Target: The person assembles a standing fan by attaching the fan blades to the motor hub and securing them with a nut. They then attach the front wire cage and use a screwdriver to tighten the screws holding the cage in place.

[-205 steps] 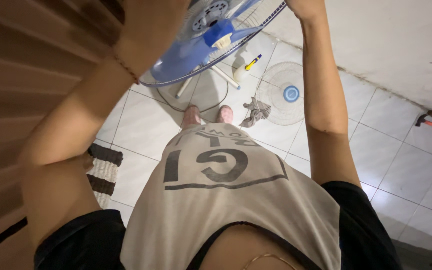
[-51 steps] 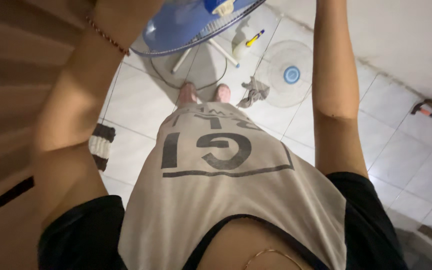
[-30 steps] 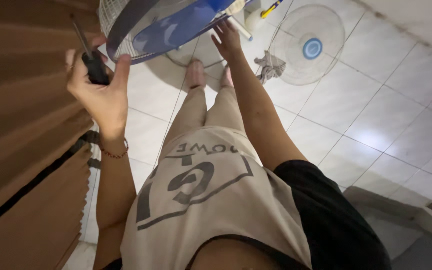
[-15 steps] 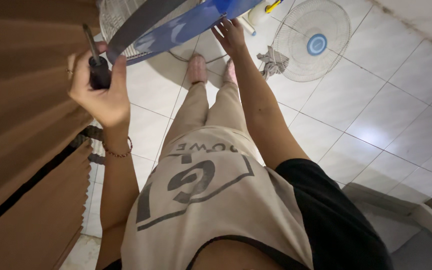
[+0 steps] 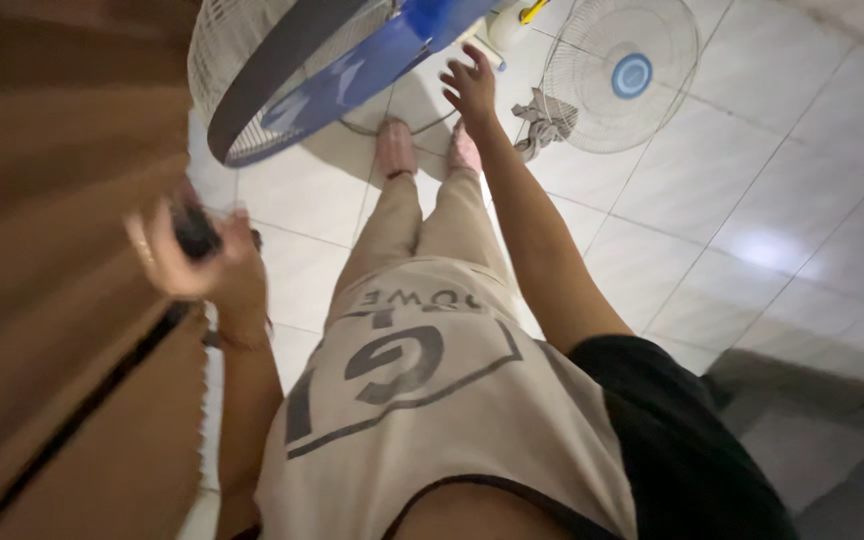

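Note:
I look down my own body at a tiled floor. My left hand point(image 5: 197, 262) is blurred and closed around a dark-handled tool point(image 5: 194, 232), a little below the fan. A fan head with blue blades point(image 5: 342, 75) and a white wire guard point(image 5: 242, 60) hangs in front of me at the top. My right hand point(image 5: 470, 88) reaches out with fingers spread, just right of the blue blades, holding nothing.
A detached white fan guard with a blue centre point(image 5: 620, 76) lies on the floor at upper right, a grey rag point(image 5: 542, 118) beside it. A brown wooden surface point(image 5: 42, 300) fills the left. A yellow-handled tool point(image 5: 535, 10) lies near the top.
My left hand has dropped down and away from the fan guard with the tool. My right hand has come off the blades and opened. The view has tilted.

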